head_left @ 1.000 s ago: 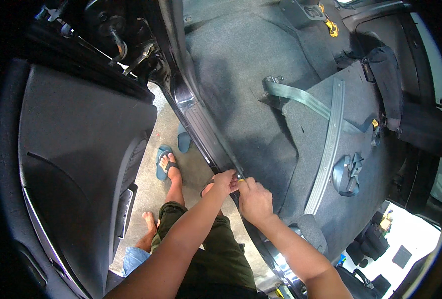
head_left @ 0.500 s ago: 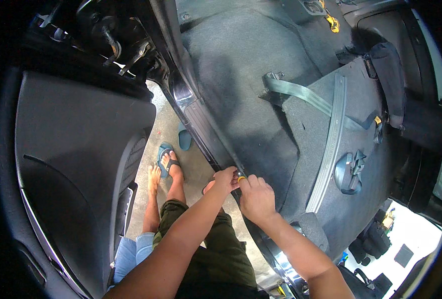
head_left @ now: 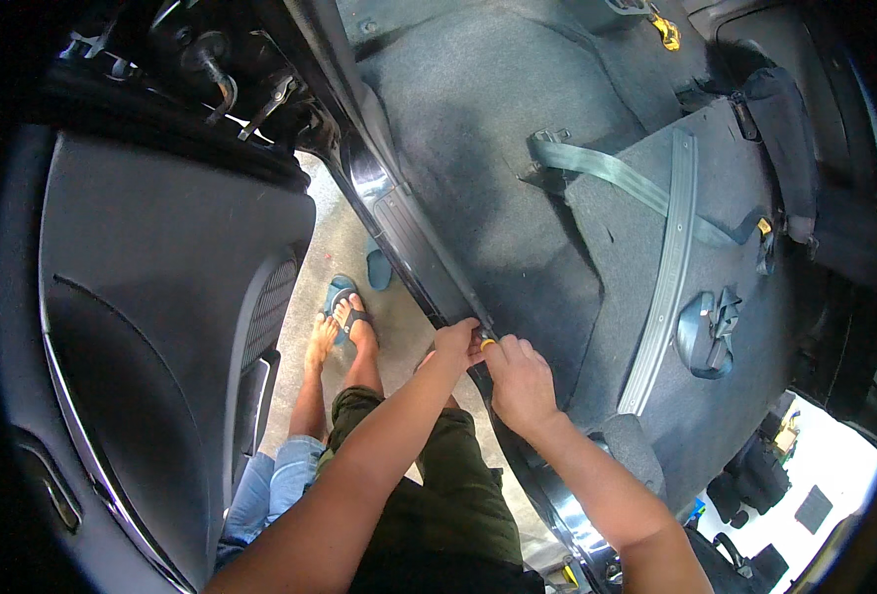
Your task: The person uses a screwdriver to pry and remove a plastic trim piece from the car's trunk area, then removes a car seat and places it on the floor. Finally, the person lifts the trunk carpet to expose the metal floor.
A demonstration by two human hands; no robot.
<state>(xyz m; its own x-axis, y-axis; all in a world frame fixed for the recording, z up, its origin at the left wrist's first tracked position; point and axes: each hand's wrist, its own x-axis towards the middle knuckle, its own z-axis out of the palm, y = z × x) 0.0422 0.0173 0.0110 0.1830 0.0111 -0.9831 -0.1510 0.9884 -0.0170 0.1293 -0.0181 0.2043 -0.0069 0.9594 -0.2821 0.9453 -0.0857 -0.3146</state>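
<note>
Both hands meet at the black door sill of a vehicle, where it borders the grey carpeted floor. My left hand is closed, its fingertips pinched at the sill's inner edge; what lies between them is too small to make out. Right beside it, my right hand is curled closed around a small yellow object. Only a bit of yellow shows at its thumb and index finger, and the rest is hidden in the fist. A dark edge strip runs along the sill up to the fingers.
An open door panel stands on the left. Another person's foot in a sandal is close by, near a loose blue slipper. Inside lie a metal rail, a grey-green belt and a belt buckle piece.
My view has shifted slightly, so the scene sits a little to the right. Both hands stay together at the sill, in nearly the same pose.
</note>
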